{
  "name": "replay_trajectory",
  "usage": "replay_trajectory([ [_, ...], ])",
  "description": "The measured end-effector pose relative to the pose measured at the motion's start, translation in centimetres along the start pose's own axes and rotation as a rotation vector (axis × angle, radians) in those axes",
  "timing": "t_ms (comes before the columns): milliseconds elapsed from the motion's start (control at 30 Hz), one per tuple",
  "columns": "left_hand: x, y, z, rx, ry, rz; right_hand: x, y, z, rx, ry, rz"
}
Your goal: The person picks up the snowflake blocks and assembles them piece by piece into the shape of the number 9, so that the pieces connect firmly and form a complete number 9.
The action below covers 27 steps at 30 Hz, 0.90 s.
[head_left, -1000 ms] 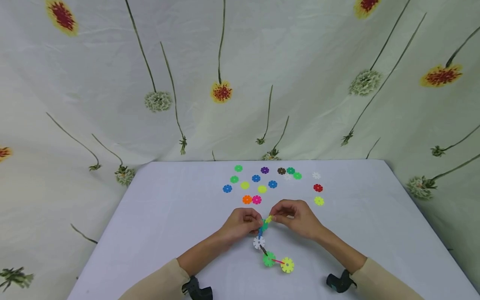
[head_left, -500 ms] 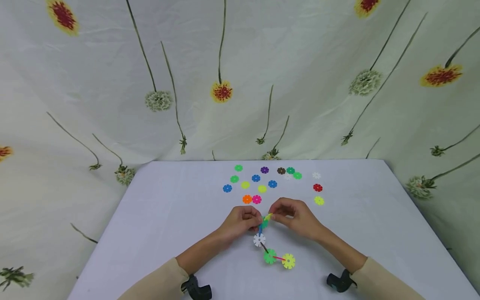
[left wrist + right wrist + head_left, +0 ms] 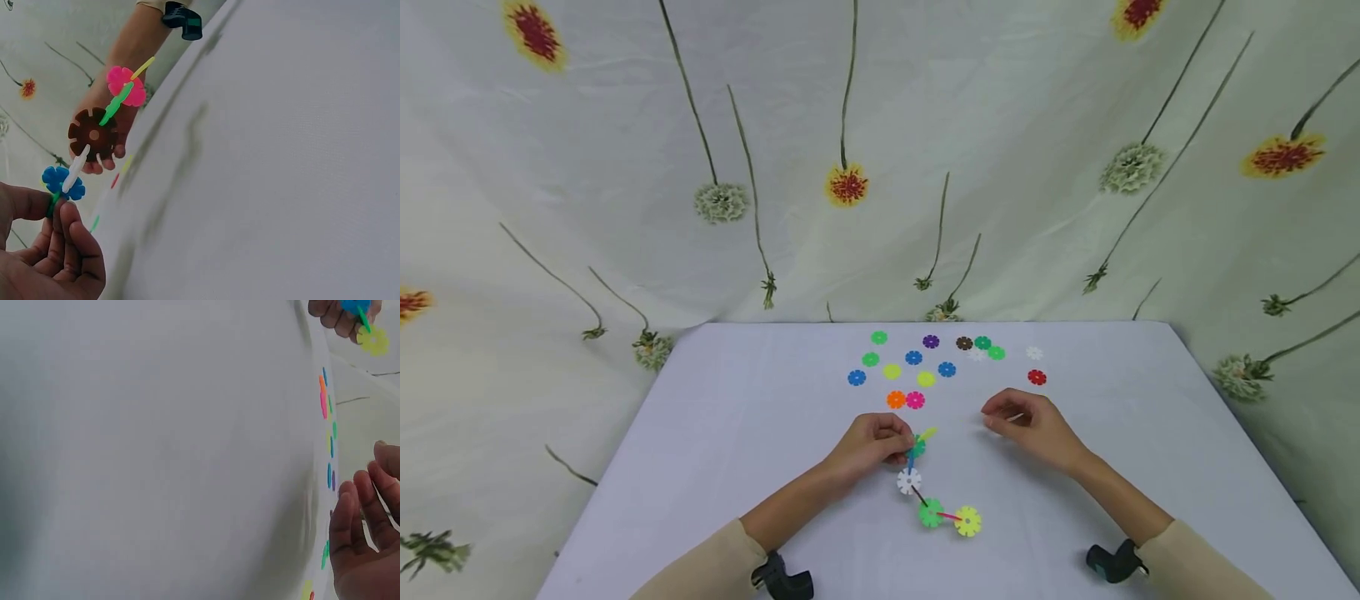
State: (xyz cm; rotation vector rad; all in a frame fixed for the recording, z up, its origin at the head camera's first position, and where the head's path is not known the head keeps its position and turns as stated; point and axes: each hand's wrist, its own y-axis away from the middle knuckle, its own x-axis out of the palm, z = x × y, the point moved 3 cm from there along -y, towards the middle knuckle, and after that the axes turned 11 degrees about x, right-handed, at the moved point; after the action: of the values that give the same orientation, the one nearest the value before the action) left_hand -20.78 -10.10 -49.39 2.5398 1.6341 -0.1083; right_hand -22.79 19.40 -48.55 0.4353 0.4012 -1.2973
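Observation:
In the head view my left hand (image 3: 880, 440) pinches a chain of slotted plastic discs near its upper end. The chain runs from a yellow disc (image 3: 928, 433) through green (image 3: 918, 447), blue and white (image 3: 909, 481) discs. It goes on by brown, green (image 3: 931, 512) and pink to a yellow end disc (image 3: 967, 521). Seen from the left wrist, thumb and fingers grip the green disc (image 3: 54, 204) beside the blue one (image 3: 64, 182). My right hand (image 3: 1030, 427) is above the table to the right, fingers loosely bent, holding nothing; the right wrist view shows its fingers apart.
Loose discs lie toward the table's back edge, among them an orange (image 3: 896, 400), a pink (image 3: 915, 400) and a red (image 3: 1037, 377). A yellow disc (image 3: 306, 591) near the red one is hidden by my right hand in the head view. A flowered cloth (image 3: 880, 250) hangs behind the table.
My right hand has let go of the chain's upper yellow disc and moved right, over the loose yellow disc. My left hand, still holding the chain, has shifted slightly left.

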Motion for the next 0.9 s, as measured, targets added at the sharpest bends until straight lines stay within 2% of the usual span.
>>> replay_trajectory([
  [167, -0.2, 0.2, 0.1, 0.000, 0.005, 0.004, -2.1, 0.0, -1.5, 0.073, 0.151, -0.144],
  [400, -0.1, 0.4, -0.1, 0.004, 0.014, 0.012, -4.3, -0.4, -2.6, 0.130, 0.357, -0.221],
  [533, -0.1, 0.5, 0.0, 0.000, 0.022, 0.020, -5.0, -0.6, -3.4, 0.173, 0.387, -0.254],
  [700, -0.1, 0.5, 0.1, -0.011, 0.022, 0.020, -5.3, -0.9, -4.2, 0.233, 0.389, -0.252],
  [900, -0.1, 0.6, 0.1, -0.009, 0.024, 0.022, -5.3, -1.4, -4.2, 0.214, 0.398, -0.238],
])
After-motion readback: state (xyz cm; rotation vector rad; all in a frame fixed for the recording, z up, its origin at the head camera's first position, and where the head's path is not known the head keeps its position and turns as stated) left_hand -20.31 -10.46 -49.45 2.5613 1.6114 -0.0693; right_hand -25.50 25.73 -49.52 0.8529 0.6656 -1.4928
